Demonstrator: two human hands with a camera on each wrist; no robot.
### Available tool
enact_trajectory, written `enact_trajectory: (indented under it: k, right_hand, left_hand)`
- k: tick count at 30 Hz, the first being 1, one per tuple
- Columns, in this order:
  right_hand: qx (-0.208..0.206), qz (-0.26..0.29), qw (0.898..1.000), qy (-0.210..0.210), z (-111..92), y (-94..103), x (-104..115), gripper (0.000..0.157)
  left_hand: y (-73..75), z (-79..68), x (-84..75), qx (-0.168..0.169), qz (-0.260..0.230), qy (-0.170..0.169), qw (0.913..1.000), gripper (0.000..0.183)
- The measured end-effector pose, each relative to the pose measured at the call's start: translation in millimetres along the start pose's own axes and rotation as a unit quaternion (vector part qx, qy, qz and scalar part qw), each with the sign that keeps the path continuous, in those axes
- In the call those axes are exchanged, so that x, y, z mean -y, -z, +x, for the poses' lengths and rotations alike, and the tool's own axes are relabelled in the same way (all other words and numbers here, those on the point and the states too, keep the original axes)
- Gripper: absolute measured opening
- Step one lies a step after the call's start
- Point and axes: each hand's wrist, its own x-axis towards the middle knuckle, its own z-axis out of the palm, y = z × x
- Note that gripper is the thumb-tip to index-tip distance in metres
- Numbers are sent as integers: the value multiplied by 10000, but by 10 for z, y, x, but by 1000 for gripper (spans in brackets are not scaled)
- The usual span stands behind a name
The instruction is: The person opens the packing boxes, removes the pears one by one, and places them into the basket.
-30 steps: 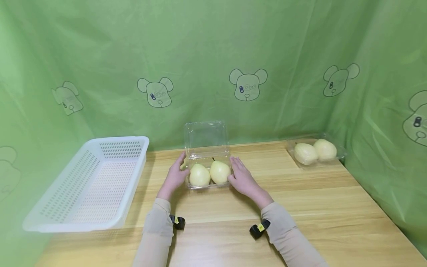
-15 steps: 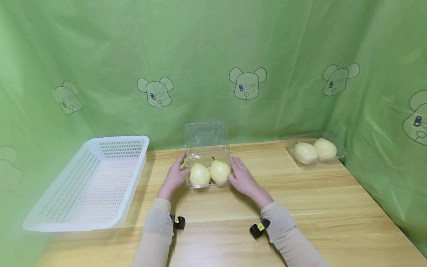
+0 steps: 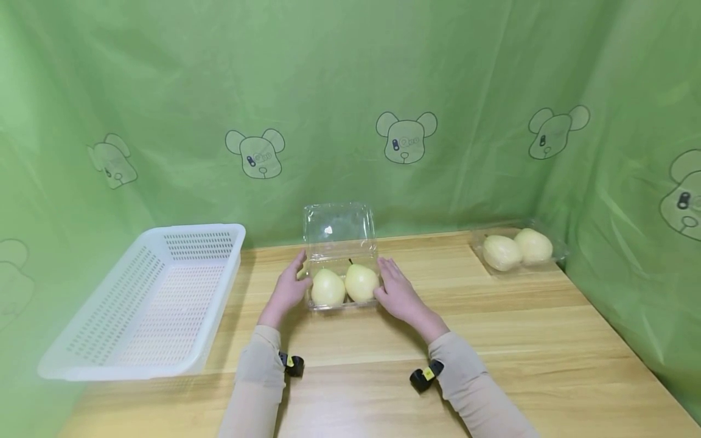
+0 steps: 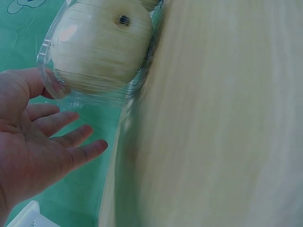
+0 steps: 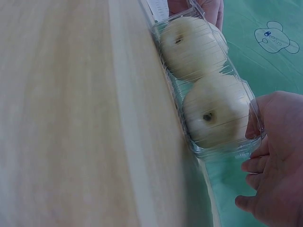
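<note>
Clear box, lid up, pale pears inside, left hand and right hand unclenched

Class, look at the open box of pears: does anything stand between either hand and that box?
Nothing visible does: the left hand and the right hand are right at opposite ends of the clear box.

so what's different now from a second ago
Little has changed: the lid of the clear clamshell now shows a bright glint, and its top edge sits slightly lower in the head view, perhaps a small tilt. Nothing was visibly taken hold of or let go. The left hand and right hand stay at the clamshell's sides, its pears remain inside, and the white basket stays put.
</note>
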Motion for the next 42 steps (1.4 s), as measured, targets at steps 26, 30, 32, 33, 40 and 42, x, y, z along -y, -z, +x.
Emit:
enact_trajectory:
  k: [26,30,32,33,40,42]
  right_hand:
    - [170,-36,9998,11,-25,-8,48,74]
    - [202,-82,9998,25,-26,-13,56,73]
    - [230,-113,9997,28,-28,-16,57,74]
    - [239,-136,9996,31,-30,-17,57,74]
    - [336,-226,9992,71,-55,-6,74,76]
    - [353,-234,9991,83,-65,2,80,76]
  left_hand:
    - [36,-27,-57,125,405,273,9987,77]
    - [52,-34,-66,229,403,322,9984,75]
    - [65,-40,-70,285,443,314,9981,74]
    - [71,-44,-70,314,489,275,9979,73]
    - [123,-72,-72,467,662,185,9965,71]
    - [134,-83,-80,504,680,189,9962,71]
